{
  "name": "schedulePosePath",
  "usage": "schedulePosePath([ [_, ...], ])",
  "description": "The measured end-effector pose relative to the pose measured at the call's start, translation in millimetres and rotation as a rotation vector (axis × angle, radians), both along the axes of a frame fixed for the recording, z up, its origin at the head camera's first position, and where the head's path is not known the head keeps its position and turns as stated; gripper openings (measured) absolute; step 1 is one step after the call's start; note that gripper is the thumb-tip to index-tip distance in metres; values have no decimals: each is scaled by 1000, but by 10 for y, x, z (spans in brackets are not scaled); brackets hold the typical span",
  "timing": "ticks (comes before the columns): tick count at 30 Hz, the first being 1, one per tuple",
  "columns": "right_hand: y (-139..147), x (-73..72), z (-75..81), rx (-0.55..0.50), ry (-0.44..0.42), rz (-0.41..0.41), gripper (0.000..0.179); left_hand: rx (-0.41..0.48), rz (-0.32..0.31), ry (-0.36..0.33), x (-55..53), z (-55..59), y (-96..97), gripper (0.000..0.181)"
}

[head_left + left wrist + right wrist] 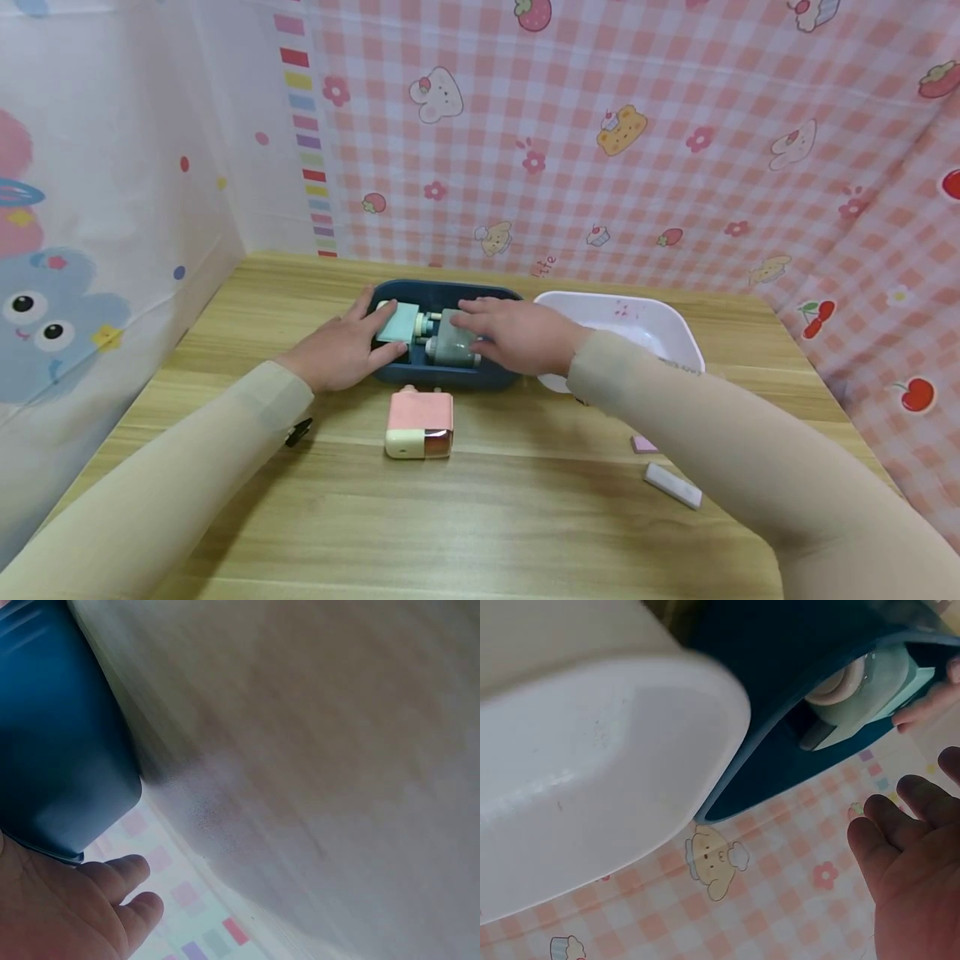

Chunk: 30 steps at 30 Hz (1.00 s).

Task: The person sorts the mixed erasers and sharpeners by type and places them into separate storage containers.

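Observation:
In the dark blue tray [444,379] lie two pencil-sharpener-like items, one mint-green [400,322] and one grey-green [454,342], their knobbed ends facing each other. My left hand [339,346] lies over the tray's left end, fingers spread, index finger and thumb touching the mint-green one. Fingers of my right hand [525,333] extend over the grey-green one; whether they press on it is hard to tell. In the left wrist view two fingers [124,877] extend past the tray's edge. A pink and cream sharpener-like item [420,423] stands in front of the tray.
A white basin [667,321] stands close against the blue tray's right side, partly behind my right sleeve. Nearer me lie a white eraser-like block [673,486] and a small pink block [642,444]. A small black object [298,432] sits beside my left sleeve. Patterned cloth walls surround the table.

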State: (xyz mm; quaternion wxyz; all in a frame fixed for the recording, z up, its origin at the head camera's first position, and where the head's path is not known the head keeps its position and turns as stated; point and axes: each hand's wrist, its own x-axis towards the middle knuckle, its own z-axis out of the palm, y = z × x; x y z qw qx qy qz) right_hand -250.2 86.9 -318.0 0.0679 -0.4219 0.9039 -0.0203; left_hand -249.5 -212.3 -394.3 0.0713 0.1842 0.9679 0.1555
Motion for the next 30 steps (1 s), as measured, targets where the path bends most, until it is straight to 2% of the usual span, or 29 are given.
schedulePosePath([
  [13,-85,249,-73,3,67,161,56,0,0,-9,14,20,6,87],
  [30,-251,571,-206,69,-5,234,58,0,2,-11,35,39,20,84],
])
